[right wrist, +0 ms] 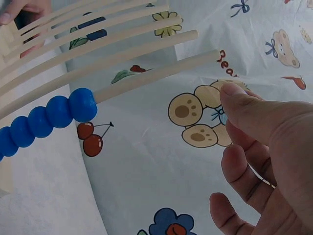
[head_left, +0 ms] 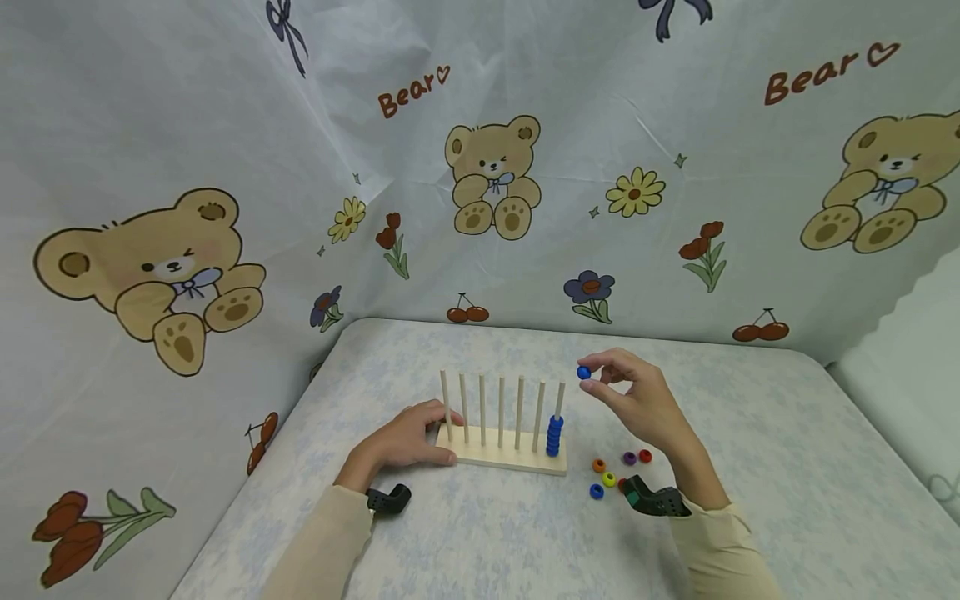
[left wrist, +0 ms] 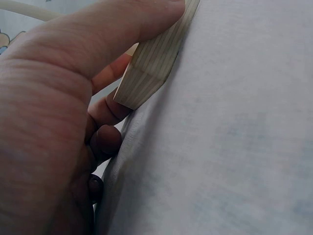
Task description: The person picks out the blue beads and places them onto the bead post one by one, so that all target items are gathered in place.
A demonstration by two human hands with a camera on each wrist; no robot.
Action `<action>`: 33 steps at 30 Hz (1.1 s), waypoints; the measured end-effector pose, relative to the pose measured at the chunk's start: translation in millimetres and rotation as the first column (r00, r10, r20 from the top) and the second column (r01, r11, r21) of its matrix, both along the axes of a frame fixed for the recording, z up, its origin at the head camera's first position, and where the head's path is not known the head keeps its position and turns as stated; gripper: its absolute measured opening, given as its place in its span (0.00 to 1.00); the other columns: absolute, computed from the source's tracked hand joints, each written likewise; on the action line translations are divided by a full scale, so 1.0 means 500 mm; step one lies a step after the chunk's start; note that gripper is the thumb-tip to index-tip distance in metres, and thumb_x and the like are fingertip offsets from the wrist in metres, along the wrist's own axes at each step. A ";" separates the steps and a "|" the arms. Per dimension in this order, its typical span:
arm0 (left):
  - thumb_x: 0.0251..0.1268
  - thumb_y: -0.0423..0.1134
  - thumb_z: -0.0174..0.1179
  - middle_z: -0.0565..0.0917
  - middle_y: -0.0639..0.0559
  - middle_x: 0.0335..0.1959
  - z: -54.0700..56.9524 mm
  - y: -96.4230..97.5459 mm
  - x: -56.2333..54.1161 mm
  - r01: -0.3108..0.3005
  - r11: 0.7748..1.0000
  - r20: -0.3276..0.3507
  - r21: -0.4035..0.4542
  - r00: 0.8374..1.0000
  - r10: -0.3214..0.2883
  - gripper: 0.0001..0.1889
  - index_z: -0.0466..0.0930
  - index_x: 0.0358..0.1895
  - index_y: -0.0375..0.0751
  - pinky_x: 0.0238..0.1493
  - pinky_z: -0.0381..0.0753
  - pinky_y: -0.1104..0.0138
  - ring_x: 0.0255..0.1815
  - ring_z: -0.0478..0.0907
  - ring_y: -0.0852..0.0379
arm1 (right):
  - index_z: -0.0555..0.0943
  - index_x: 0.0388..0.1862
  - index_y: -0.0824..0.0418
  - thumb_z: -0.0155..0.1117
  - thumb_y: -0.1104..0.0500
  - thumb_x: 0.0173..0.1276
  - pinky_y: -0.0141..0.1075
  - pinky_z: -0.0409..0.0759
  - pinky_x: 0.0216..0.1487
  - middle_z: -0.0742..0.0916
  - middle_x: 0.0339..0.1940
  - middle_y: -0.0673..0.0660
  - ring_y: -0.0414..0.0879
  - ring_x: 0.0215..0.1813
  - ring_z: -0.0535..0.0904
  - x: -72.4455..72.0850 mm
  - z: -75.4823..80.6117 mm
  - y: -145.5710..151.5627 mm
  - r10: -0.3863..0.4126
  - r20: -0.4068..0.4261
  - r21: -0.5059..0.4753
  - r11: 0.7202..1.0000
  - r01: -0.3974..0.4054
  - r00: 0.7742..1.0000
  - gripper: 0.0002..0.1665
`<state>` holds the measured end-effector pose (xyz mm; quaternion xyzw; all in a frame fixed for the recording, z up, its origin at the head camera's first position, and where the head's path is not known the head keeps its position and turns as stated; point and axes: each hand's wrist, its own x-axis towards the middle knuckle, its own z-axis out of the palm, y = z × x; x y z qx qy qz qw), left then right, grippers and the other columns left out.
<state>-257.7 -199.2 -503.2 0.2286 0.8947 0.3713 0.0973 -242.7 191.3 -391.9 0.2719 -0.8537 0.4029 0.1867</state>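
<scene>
A wooden peg rack [head_left: 491,454] with a row of several upright pegs stands on the table. Several blue beads [head_left: 553,437] are stacked on its rightmost peg, whose upper part is bare. My left hand [head_left: 408,435] grips the left end of the rack's base, thumb along the front edge and fingers behind; the left wrist view shows the base's end [left wrist: 146,68] between them. Between thumb and index finger, my right hand [head_left: 637,396] pinches a single blue bead [head_left: 584,372], just right of that peg's tip and a little above it. In the right wrist view the thumb hides this bead.
Loose beads lie on the table right of the rack: orange [head_left: 598,465], yellow [head_left: 608,480], blue [head_left: 596,492], purple [head_left: 629,458] and red [head_left: 646,456]. Another red bead is partly covered by the right wrist camera [head_left: 656,498]. A bear-print cloth [head_left: 570,250] hangs behind the table.
</scene>
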 end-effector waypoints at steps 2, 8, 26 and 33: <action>0.46 0.62 0.77 0.78 0.67 0.53 -0.001 0.000 -0.001 -0.003 1.000 -0.001 -0.003 1.000 0.003 0.28 0.79 0.53 0.68 0.58 0.71 0.57 0.54 0.73 0.60 | 0.85 0.52 0.51 0.72 0.61 0.66 0.33 0.78 0.44 0.84 0.38 0.46 0.40 0.40 0.78 0.002 0.003 -0.003 0.001 -0.003 -0.011 1.000 -0.001 1.000 0.16; 0.46 0.62 0.77 0.78 0.67 0.53 -0.002 0.000 -0.003 0.000 1.000 -0.002 -0.012 1.000 0.000 0.28 0.79 0.53 0.70 0.59 0.71 0.57 0.55 0.73 0.60 | 0.85 0.52 0.51 0.72 0.61 0.66 0.30 0.77 0.43 0.84 0.38 0.46 0.39 0.40 0.78 0.008 0.007 -0.012 -0.020 -0.016 -0.029 0.999 0.019 1.000 0.16; 0.47 0.62 0.76 0.77 0.68 0.53 0.004 0.001 0.002 -0.001 1.000 -0.005 -0.021 1.000 0.001 0.27 0.79 0.52 0.70 0.58 0.72 0.57 0.54 0.73 0.60 | 0.86 0.51 0.52 0.73 0.61 0.64 0.25 0.74 0.42 0.86 0.41 0.47 0.37 0.38 0.77 0.027 0.024 -0.037 -0.047 -0.036 -0.100 0.994 0.043 0.998 0.16; 0.48 0.61 0.76 0.77 0.67 0.53 0.008 0.002 0.002 0.001 1.000 -0.007 -0.013 1.000 -0.001 0.26 0.78 0.52 0.71 0.58 0.72 0.57 0.53 0.73 0.60 | 0.86 0.50 0.51 0.75 0.63 0.62 0.29 0.75 0.40 0.86 0.41 0.48 0.37 0.36 0.78 0.026 0.021 -0.043 -0.047 -0.050 -0.107 0.993 0.042 0.998 0.18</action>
